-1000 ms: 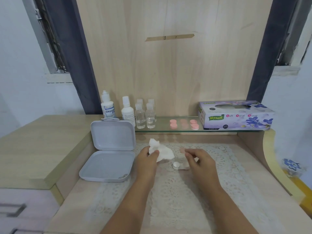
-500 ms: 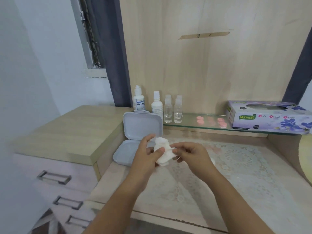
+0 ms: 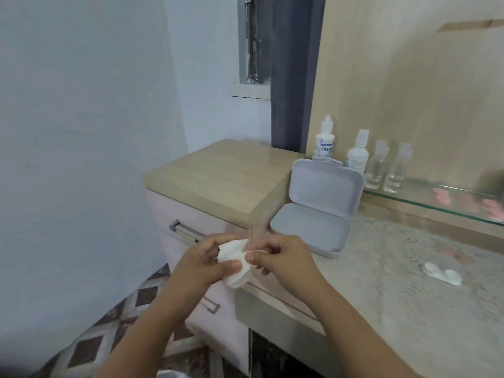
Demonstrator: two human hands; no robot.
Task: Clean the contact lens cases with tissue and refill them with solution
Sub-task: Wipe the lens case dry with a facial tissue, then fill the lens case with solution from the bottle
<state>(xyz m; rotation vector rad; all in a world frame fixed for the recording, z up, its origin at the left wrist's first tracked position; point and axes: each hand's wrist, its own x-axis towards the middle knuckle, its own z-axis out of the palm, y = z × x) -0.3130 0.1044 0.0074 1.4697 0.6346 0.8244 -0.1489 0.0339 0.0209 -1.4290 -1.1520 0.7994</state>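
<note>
Containers first. A grey hinged box stands open on the desk's left end, lid upright against the back panel, tray lying flat; nothing can be made out in either half. Behind it are two white solution bottles, one printed with a blue label, and beside them two small clear bottles holding a low level of clear liquid. These stand at the left end of a glass shelf, where several pink caps lie further right (blurred).

A white contact lens case lies on the lace mat, well apart from both hands; whether its wells hold anything cannot be told.

Hands. The left hand grips a crumpled white tissue, fingers curled around it and thumb pressed on its front. The right hand pinches a small pale round piece against the tissue; its identity is not clear. Both hands are held off the desk's left front corner, over the floor.

Surface and room. The desk is light wood. A drawer cabinet adjoins it at left, with metal handles. The floor is brown diamond-patterned tile; the wall is pale blue.
</note>
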